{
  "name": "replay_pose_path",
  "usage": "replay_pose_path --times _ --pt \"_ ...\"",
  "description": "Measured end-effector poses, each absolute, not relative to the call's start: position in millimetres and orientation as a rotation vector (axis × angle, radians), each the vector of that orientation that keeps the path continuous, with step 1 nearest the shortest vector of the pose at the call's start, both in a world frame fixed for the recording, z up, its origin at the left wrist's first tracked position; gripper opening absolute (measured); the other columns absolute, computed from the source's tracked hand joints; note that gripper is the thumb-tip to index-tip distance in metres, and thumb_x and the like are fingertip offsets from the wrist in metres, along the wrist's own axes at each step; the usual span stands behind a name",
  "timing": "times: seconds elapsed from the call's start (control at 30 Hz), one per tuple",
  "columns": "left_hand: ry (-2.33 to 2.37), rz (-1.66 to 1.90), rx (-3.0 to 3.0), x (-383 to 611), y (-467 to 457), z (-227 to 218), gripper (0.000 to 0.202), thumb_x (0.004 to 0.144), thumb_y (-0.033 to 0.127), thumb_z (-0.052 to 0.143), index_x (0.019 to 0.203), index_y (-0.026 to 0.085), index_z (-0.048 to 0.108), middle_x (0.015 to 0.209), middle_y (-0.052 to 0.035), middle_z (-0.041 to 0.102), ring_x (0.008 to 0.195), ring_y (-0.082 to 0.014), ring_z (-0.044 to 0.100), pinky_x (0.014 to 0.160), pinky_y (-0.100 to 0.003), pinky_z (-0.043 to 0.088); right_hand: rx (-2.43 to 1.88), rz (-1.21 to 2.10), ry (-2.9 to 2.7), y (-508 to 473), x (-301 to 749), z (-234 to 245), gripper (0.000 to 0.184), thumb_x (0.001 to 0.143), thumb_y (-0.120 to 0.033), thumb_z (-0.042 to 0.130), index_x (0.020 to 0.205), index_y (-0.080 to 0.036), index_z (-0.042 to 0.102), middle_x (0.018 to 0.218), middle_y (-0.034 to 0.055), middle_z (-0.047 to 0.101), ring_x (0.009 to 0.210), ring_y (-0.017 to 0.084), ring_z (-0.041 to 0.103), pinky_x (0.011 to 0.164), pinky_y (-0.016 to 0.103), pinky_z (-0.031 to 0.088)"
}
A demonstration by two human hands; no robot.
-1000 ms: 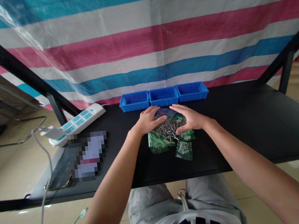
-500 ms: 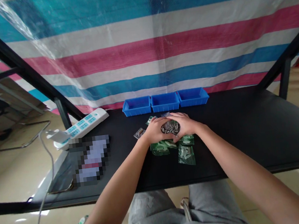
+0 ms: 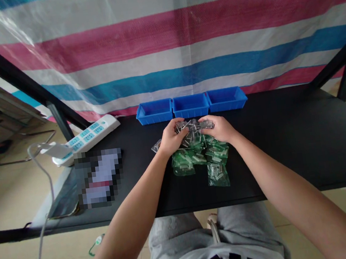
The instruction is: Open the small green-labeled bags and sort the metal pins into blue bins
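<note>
A heap of small plastic bags lies on the black table before me. At its back are clear bags of thin metal pins (image 3: 194, 132), possibly screws or rivets. My left hand (image 3: 172, 138) curls around the left side of these clear bags, its thumb over them. From the right, my right hand (image 3: 218, 129) grips them between thumb and fingers. Nearer to me lie green-tinted bags (image 3: 183, 162) with small pale pieces inside, and one such bag (image 3: 218, 174) sticks out toward the front. Another clear bag (image 3: 156, 146) is partly hidden by my left hand.
Three blue bins (image 3: 190, 106) stand in a row behind the heap. A white power strip (image 3: 86, 139) with a plugged-in adapter and cable lies on the left, beside a pixelated phone-shaped object (image 3: 103, 178). A striped tarp (image 3: 169, 77) hangs behind the black table (image 3: 288, 144).
My hands have moved apart from their ring around the metal pins and now grip the clear bags at both sides. More of the green bags shows. The camera view has tilted down.
</note>
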State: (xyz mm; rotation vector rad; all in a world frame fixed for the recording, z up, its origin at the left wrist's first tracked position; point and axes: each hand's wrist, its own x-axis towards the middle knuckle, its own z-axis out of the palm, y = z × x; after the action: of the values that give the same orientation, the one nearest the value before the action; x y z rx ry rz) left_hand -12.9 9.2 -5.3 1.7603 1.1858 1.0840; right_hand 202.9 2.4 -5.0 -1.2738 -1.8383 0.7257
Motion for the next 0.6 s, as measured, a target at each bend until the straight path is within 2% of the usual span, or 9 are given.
replay_pose_path --times 0.1,0.17,0.23,0.3,0.4,0.53,0.6 --pt "1.204 1.248 1.616 -12.8 16.7 -12.1 0.051 0.073 0.035 0.064 0.119 0.016 0.053 0.111 -0.0089 0.067 0.097 -0.021 0.065 0.087 -0.035 0.053 -1.333 0.62 -1.778 5.1 203.1 -6.7 0.049 0.074 -0.036 0.071 0.118 -0.017 0.063 0.113 0.0107 0.071 0.096 0.026 0.068 0.088 0.039 0.051" --pt "1.251 1.273 1.511 -14.3 20.8 -14.7 0.051 0.071 0.031 0.062 0.119 0.016 0.053 0.108 -0.0076 0.068 0.093 -0.0202 0.065 0.085 -0.035 0.053 -1.344 0.588 -1.736 6.6 204.6 -8.3 0.05 0.076 -0.035 0.067 0.123 -0.019 0.059 0.12 0.0105 0.068 0.098 0.026 0.067 0.09 0.039 0.051" --pt "1.316 1.215 1.448 -17.9 23.4 -15.0 0.047 0.072 0.028 0.057 0.117 0.016 0.056 0.098 -0.005 0.069 0.087 -0.0197 0.066 0.082 -0.035 0.054 -1.354 0.617 -1.694 7.7 207.7 -10.0 0.045 0.081 -0.038 0.061 0.121 -0.019 0.059 0.112 0.0094 0.07 0.091 0.024 0.068 0.085 0.039 0.053" --pt "1.378 1.147 1.466 -23.2 24.2 -13.2 0.045 0.071 0.025 0.055 0.115 0.016 0.06 0.093 -0.0039 0.069 0.085 -0.0201 0.065 0.082 -0.036 0.054 -1.378 0.654 -1.667 8.2 211.8 -11.3 0.04 0.084 -0.044 0.056 0.113 -0.018 0.062 0.097 0.008 0.072 0.081 0.023 0.068 0.078 0.037 0.054" --pt "1.514 1.107 1.585 -32.2 22.8 -7.8 0.046 0.069 0.023 0.055 0.114 0.016 0.063 0.102 -0.0058 0.069 0.095 -0.0226 0.064 0.091 -0.038 0.052 -1.447 0.635 -1.667 8.0 217.8 -12.1 0.038 0.086 -0.045 0.052 0.107 -0.016 0.065 0.083 0.0067 0.071 0.073 0.022 0.067 0.074 0.037 0.053" --pt "1.675 1.01 1.953 -41.8 17.4 1.4 0.044 0.071 0.022 0.055 0.115 0.019 0.064 0.122 -0.0084 0.064 0.116 -0.0273 0.058 0.105 -0.043 0.044 -1.535 0.413 -1.773 7.9 223.2 -13.0 0.032 0.081 -0.038 0.059 0.103 -0.019 0.069 0.097 0.0097 0.072 0.091 0.026 0.067 0.088 0.042 0.051" --pt "1.731 0.875 2.155 -45.1 13.3 5.6 0.041 0.074 0.027 0.059 0.114 0.02 0.065 0.133 -0.0109 0.058 0.127 -0.0316 0.05 0.111 -0.049 0.036 -1.543 0.309 -1.837 7.0 226.0 -12.1 0.033 0.08 -0.039 0.06 0.105 -0.018 0.07 0.109 0.0129 0.07 0.104 0.03 0.064 0.097 0.047 0.047"
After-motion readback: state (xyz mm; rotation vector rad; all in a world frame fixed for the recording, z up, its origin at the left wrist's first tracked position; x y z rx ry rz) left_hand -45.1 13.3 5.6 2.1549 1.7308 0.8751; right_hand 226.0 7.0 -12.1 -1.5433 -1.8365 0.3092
